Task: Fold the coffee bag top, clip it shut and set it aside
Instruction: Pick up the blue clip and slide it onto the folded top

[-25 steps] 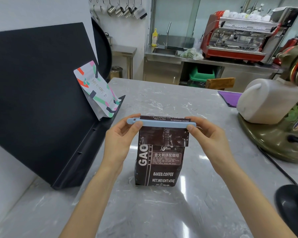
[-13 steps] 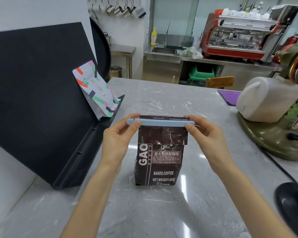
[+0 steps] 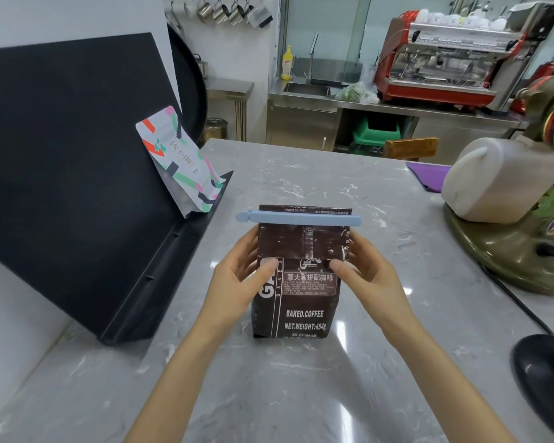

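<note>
While the clip (image 3: pixel 298 217) pinches its folded top, both hands (image 3: pixel 237 276) (image 3: pixel 367 276) clasp the bag (image 3: pixel 296 292), seemingly full, crinkly and best lifted by its sides.

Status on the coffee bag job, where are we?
Done: the top of the dark brown coffee bag is folded over and the long pale blue plastic clip sits across it, apparently closed. In hand: left hand and right hand grip the bag's sides below the clip, thumbs on the front. Left: the bag stands upright mid-way on the grey marble counter, not yet set aside.
</note>
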Action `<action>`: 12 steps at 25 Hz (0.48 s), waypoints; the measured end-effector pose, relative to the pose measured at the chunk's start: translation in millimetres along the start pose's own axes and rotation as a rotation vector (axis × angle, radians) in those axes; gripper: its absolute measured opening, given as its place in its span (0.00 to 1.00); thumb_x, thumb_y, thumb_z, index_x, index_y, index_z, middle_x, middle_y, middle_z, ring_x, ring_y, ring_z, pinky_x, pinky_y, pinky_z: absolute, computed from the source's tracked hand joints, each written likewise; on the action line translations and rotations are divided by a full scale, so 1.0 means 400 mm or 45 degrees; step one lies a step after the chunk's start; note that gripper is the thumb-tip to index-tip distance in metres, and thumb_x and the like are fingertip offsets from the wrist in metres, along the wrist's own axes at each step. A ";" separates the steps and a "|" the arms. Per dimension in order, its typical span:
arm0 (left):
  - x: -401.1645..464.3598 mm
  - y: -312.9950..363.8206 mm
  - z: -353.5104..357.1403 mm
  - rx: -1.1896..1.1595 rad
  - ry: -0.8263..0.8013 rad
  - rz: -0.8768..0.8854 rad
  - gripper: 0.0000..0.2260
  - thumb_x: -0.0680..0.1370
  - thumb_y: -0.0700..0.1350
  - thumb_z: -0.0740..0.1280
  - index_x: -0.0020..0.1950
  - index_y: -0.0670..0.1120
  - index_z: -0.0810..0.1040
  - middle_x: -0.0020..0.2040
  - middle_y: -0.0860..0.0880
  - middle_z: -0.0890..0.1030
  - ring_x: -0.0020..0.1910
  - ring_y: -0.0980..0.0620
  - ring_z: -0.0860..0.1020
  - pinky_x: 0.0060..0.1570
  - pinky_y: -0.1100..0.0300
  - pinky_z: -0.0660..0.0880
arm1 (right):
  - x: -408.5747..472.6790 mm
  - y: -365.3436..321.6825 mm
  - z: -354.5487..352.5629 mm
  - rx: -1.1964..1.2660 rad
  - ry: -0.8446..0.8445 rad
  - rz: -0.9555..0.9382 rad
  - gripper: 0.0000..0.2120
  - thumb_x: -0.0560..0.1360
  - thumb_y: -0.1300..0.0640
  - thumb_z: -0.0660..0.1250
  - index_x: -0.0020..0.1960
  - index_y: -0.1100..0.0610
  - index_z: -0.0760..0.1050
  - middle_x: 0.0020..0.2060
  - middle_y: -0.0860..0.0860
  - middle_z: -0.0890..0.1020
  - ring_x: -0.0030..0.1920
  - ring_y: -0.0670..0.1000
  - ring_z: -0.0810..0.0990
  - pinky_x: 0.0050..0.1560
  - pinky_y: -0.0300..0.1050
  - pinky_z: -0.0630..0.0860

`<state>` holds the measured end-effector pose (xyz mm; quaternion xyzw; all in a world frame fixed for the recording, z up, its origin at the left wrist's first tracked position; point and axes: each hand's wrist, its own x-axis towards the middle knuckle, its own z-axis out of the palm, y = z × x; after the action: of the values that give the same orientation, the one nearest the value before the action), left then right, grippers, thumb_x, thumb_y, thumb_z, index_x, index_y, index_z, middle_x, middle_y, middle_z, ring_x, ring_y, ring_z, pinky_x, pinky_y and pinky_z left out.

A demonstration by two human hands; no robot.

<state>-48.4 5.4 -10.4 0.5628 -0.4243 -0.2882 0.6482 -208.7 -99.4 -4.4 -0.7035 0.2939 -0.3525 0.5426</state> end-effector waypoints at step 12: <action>-0.059 -0.082 -0.030 0.093 -0.138 -0.211 0.28 0.67 0.48 0.69 0.62 0.66 0.63 0.51 0.75 0.77 0.58 0.70 0.72 0.51 0.76 0.71 | -0.088 0.126 0.027 -0.034 -0.064 0.165 0.28 0.71 0.60 0.68 0.64 0.40 0.65 0.62 0.42 0.75 0.62 0.44 0.74 0.60 0.45 0.73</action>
<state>-45.6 24.9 -47.8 0.6028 -0.4212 -0.3551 0.5772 -221.7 -77.3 -61.3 -0.6988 0.3297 -0.2951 0.5621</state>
